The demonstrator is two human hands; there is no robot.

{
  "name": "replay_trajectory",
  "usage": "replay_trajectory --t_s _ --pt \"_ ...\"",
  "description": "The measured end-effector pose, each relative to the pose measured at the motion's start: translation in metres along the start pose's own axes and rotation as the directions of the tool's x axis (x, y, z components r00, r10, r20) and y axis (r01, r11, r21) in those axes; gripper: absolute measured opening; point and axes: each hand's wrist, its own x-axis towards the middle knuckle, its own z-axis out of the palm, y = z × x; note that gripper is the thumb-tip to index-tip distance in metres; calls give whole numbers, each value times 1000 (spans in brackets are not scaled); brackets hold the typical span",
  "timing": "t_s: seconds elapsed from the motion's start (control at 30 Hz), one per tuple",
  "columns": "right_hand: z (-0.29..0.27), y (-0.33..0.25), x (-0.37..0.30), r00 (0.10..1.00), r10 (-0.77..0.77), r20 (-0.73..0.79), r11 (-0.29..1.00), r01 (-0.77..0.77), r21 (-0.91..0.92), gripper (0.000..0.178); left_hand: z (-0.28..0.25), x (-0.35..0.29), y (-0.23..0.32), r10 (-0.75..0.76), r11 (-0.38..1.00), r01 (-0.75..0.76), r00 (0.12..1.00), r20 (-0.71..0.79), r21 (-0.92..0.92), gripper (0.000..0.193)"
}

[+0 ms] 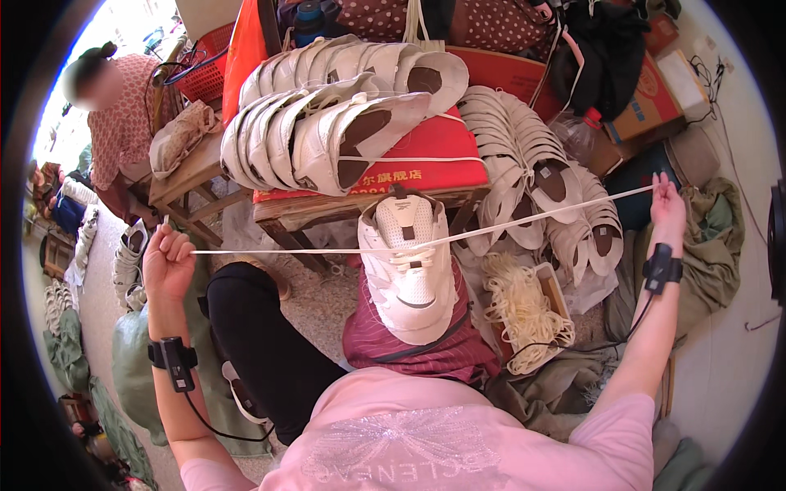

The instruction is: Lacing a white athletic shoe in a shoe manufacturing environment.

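A white sneaker point(422, 307) rests toe toward me on a maroon cloth point(475, 348) over my lap. One white shoelace point(540, 217) runs through its lower eyelets, and both ends are stretched far out to the sides. On the left, my left hand point(168, 262) is closed with curled fingers round one end. Raised at the far right, my right hand point(669, 209) pinches the other end. Right of the shoe, a heap of loose cream laces point(524, 315) fills a small box point(557, 295).
Nested white shoe uppers point(315, 143) lie on a red box point(434, 147) atop a wooden bench point(282, 217). More uppers point(508, 135) are stacked at its right. Another person point(127, 90) sits far left. Cardboard boxes point(643, 106) and green cloth point(704, 245) lie right.
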Motion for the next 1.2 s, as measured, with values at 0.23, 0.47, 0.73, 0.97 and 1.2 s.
replay_trajectory --t_s 0.23,0.47,0.73,0.97,1.2 --pt "-5 135 -113 871 473 133 549 -173 -817 42 -18 2 -18 459 789 -202 821 -338 580 25" --pt "100 195 -286 540 611 580 621 129 -774 26 84 -33 -174 70 490 -81 996 53 868 27" --pt "134 205 -330 428 648 630 543 320 -776 17 100 -49 -253 -148 494 -84 973 179 865 24" --pt "133 204 -327 289 739 608 593 148 -792 17 108 -55 -257 -242 394 -105 947 213 913 29" --pt "145 200 -311 210 907 366 356 84 -931 20 103 -50 -258 -255 375 -80 949 186 924 29"
